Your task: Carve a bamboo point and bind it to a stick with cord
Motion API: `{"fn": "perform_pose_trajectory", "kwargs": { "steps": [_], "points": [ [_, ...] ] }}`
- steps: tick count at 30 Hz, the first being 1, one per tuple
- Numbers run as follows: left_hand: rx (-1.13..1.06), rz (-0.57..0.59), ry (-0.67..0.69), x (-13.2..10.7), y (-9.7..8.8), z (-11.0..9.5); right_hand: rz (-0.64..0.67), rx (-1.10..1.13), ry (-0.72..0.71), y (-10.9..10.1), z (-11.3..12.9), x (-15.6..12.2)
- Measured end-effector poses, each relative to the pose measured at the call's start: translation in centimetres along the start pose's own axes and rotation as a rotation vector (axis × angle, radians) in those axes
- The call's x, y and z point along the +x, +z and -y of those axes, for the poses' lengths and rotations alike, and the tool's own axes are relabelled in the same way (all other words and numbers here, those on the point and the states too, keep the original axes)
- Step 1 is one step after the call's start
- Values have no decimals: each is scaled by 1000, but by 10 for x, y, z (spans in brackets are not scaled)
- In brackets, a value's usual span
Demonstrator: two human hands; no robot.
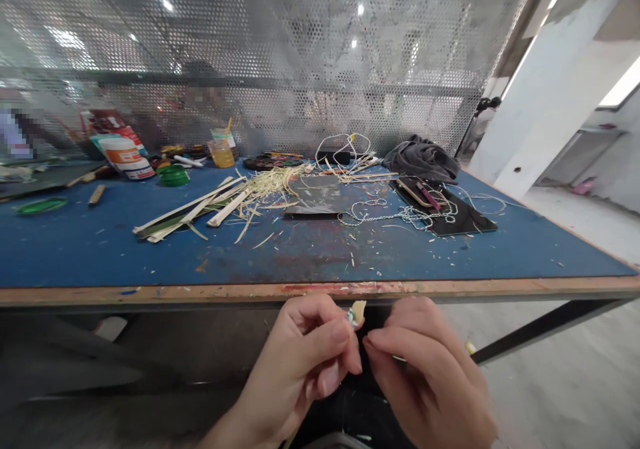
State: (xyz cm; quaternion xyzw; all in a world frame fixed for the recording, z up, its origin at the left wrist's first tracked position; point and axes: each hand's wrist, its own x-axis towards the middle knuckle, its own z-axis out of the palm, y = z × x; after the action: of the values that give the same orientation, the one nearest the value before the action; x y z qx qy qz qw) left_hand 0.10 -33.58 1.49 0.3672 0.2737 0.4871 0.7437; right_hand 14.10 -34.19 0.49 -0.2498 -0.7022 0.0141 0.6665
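Observation:
My left hand (320, 346) is closed in a pinch, in front of the table's near edge. From between its thumb and finger pokes a small pale bamboo piece (359, 310), with a bit of white-and-green string (351, 316) at its base. The rest of the piece is hidden in the hand. Just to the right, my right hand (425, 362) has its thumb and fingertip pressed together, close to the piece but apart from it. A thin pale sliver shows under its fingers; what it pinches is too small to make out.
Split bamboo strips (200, 209) and shavings (270, 186) lie on the blue tabletop (150, 262). Behind them are a dark grey board (320, 196), twisted string (370, 212), a black tablet (465, 216), a grey cloth (425, 157) and paint bottles (125, 156). Perforated metal stands behind.

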Motion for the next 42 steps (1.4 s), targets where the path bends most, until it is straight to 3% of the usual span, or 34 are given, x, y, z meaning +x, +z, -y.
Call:
{"fn": "perform_pose_trajectory", "kwargs": {
  "steps": [8, 13, 24, 28, 34, 42],
  "points": [
    [-12, -28, -73, 3, 2, 2, 33, -75, -128, 0, -9, 5],
    [66, -92, -29, 8, 1, 5, 30, -88, -149, -1, -17, -2],
    [234, -128, 94, 7, -8, 11, 116, -144, -205, -5, -26, -11],
    [306, -139, 150, 4, -8, 10, 89, -152, -183, -4, -27, -9],
    [317, -147, 145, 0, -1, 1, 26, -150, -182, 1, -24, -8],
    [324, -181, 96, 4, -2, 5, 115, -142, -200, -4, -26, -10]
  ]
}}
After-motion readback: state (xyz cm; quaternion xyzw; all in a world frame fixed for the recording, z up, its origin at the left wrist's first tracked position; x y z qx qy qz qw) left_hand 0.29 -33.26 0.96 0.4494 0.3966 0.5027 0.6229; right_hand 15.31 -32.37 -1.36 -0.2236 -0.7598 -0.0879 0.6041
